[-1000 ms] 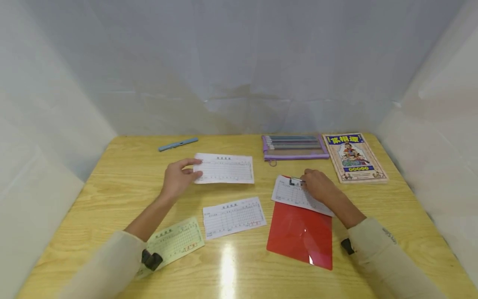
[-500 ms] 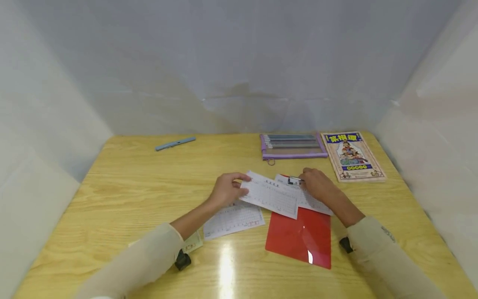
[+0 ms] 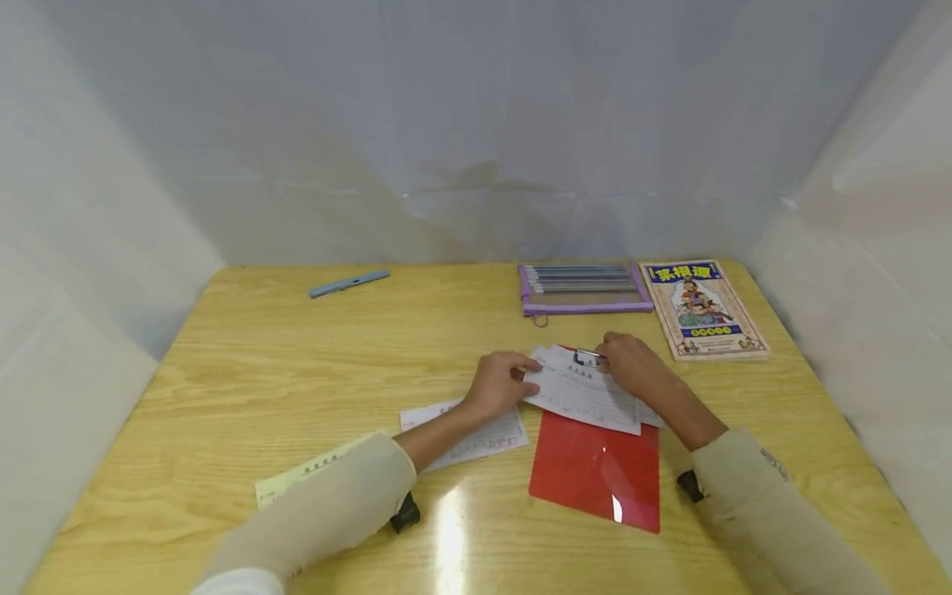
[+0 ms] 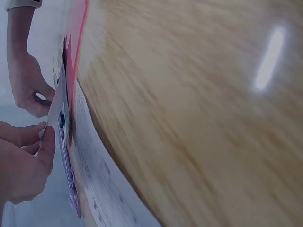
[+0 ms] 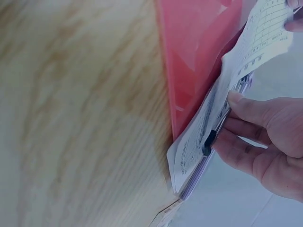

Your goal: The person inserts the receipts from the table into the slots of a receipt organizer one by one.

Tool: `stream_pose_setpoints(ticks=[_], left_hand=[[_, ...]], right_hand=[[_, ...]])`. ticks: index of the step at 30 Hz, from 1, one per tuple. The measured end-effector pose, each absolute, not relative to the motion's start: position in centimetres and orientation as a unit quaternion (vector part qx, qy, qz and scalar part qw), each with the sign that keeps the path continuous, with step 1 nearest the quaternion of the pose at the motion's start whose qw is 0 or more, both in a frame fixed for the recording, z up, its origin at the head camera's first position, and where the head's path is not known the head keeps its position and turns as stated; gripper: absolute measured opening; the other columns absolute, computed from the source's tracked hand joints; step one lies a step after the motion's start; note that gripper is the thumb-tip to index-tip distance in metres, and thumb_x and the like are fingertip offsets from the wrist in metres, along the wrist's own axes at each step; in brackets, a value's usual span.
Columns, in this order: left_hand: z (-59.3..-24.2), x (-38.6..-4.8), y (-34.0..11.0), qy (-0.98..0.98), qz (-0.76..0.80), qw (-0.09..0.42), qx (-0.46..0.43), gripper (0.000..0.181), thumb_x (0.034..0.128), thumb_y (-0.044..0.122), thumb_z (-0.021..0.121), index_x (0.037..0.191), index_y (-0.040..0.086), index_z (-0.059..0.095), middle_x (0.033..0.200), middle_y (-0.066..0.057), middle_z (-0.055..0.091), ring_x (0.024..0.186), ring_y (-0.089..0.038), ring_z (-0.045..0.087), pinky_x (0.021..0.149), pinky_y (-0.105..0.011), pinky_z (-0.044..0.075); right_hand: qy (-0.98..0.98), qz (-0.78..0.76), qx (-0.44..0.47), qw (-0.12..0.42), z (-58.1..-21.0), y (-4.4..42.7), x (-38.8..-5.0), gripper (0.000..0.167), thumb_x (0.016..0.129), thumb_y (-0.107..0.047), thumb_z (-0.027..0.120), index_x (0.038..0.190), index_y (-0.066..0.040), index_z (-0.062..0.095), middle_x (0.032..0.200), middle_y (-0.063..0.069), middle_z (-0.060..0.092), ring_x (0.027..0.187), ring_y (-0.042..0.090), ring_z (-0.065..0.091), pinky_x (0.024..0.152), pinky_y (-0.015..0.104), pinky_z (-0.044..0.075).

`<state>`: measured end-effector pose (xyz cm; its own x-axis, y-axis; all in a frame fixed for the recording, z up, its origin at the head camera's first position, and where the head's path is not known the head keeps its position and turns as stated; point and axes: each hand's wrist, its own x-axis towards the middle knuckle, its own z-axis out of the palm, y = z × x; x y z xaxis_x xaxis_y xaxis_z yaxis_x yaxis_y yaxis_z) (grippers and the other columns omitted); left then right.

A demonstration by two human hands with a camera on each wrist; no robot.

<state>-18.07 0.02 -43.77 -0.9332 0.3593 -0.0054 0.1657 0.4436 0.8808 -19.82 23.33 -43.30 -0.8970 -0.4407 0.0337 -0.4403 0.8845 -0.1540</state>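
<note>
The slip [image 3: 587,400] you pinch in your left hand [image 3: 497,384] is over the red board [image 3: 595,479], by the clip [image 5: 207,143]. Your right hand [image 3: 630,364] pinches the clip. You seem to be adding the slip; next, it likely must slide under. Another slip [image 3: 487,440] lies on the surface [image 3: 297,355].

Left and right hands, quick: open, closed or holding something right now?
Left hand: closed, pinching a white printed slip between thumb and fingers.
Right hand: closed, gripping the red clipboard at its clip.
</note>
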Motion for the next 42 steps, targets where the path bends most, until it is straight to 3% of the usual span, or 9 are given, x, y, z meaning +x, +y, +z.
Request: stream_pose_setpoints(ticks=[6,12,16,22,42], left_hand=[[-43.7,-18.0,1.5,0.847,0.494,0.114,0.159,0.031,0.0749,-0.006,0.072,0.106,-0.006,0.068,0.1,-0.023,0.07,0.078,-0.024,0.07,0.058,-0.019,0.054],[-44.2,-17.7,2.6,0.86,0.469,0.115,0.166,0.033,0.0736,-0.004,0.074,0.106,-0.007,0.068,0.092,-0.019,0.071,0.072,-0.014,0.062,0.059,-0.017,0.051],[-44.3,-17.6,3.0,0.867,0.458,0.11,0.164,0.034,0.0735,-0.003,0.075,0.107,-0.006,0.067,0.092,-0.017,0.07,0.074,-0.013,0.058,0.064,-0.017,0.049],[-44.4,-17.5,3.3,0.871,0.454,0.103,0.156,0.031,0.074,-0.001,0.075,0.104,-0.005,0.068,0.085,-0.016,0.067,0.069,-0.011,0.054,0.059,-0.016,0.046],[-45.0,-17.5,3.5,0.865,0.473,0.075,0.152,0.032,0.0734,0.0,0.075,0.104,-0.005,0.067,0.084,-0.017,0.067,0.068,-0.01,0.052,0.058,-0.016,0.044]], right_hand=[[0.971,-0.081,-0.225,0.002,-43.2,23.3,-19.8,0.015,0.083,-0.003,0.069,0.095,0.005,0.07,0.082,0.011,0.059,0.077,0.025,0.063,0.067,0.035,0.054],[0.971,-0.079,-0.226,-0.007,-43.3,23.2,-19.8,0.012,0.082,-0.003,0.07,0.091,0.004,0.07,0.079,0.01,0.058,0.073,0.023,0.061,0.065,0.034,0.052],[0.972,-0.075,-0.223,-0.008,-43.4,23.3,-19.9,0.012,0.082,-0.004,0.07,0.092,0.003,0.07,0.079,0.009,0.058,0.073,0.022,0.061,0.065,0.034,0.052],[0.971,-0.076,-0.226,-0.009,-43.4,23.3,-19.9,0.011,0.082,-0.004,0.07,0.091,0.003,0.07,0.08,0.01,0.059,0.074,0.023,0.062,0.066,0.035,0.053],[0.969,-0.042,-0.243,-0.011,-43.4,23.4,-19.9,0.008,0.086,-0.001,0.063,0.088,0.003,0.07,0.078,0.01,0.056,0.07,0.023,0.057,0.062,0.034,0.05]])
